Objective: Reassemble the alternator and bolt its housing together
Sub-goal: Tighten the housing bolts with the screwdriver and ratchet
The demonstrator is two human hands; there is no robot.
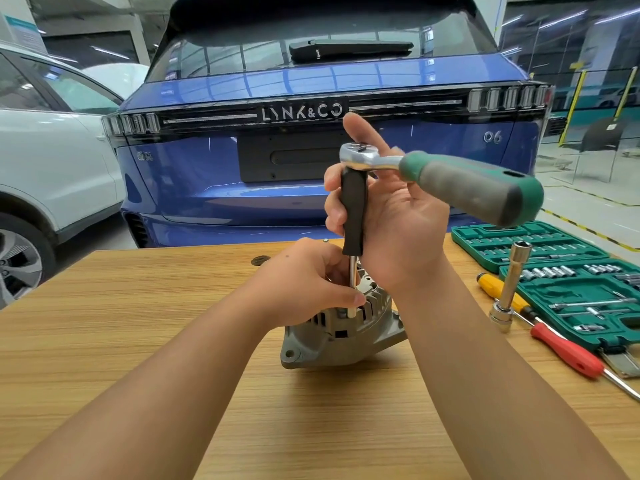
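Here, one alternator (341,327) near the table's (138,306) far edge; left hand (311,285) pinches the driver shaft (352,282), right hand (388,216) grips its black handle (353,209) under one ratchet (450,178).

Blue car (311,188), tailgate, centre of the black light bar: brand lettering "LYNK&CO" (302,112) in silver capitals
Same tailgate, right side below the light bar: chrome model badge "06" (492,137)
Same tailgate, left side: small chrome badge (144,155), characters too small to read
Other markings in view: none legible
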